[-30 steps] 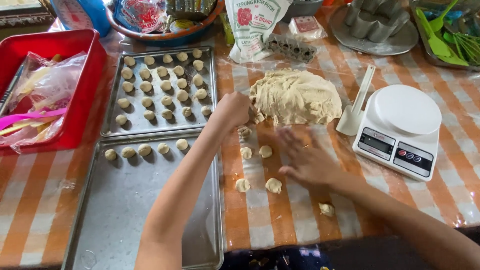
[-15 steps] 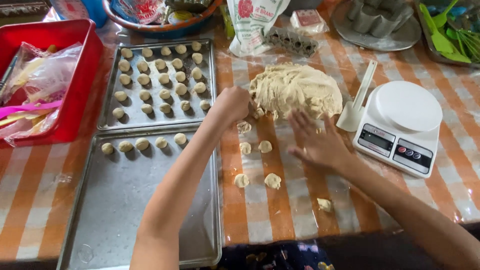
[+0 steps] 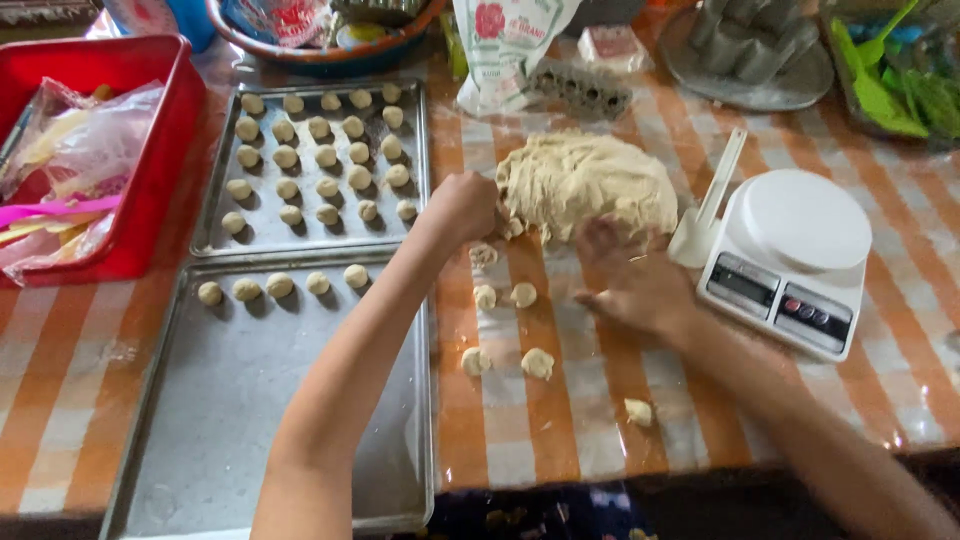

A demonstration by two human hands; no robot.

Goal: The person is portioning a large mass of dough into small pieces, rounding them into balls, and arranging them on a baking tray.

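Observation:
A big mound of pale dough (image 3: 590, 175) lies on the orange-and-white striped tablecloth. My left hand (image 3: 465, 205) is closed at the mound's left edge, pinching at the dough. My right hand (image 3: 630, 285) lies palm down just below the mound, its fingertips touching the lower edge. Several small dough pieces (image 3: 523, 294) lie on the cloth between my arms. The upper metal tray (image 3: 412, 150) holds several rows of rolled dough balls. The lower tray (image 3: 250, 400) holds one row of balls (image 3: 279, 285) along its far edge.
A white kitchen scale (image 3: 790, 255) stands right of the dough with a white scraper (image 3: 712, 195) leaning beside it. A red bin (image 3: 150, 170) with plastic bags sits at far left. A flour bag (image 3: 505, 50), a bowl, metal moulds (image 3: 750, 50) and green utensils (image 3: 890, 85) line the back.
My right hand has moved up from the loose pieces to the mound's lower edge. My left hand has stayed at the mound's left edge.

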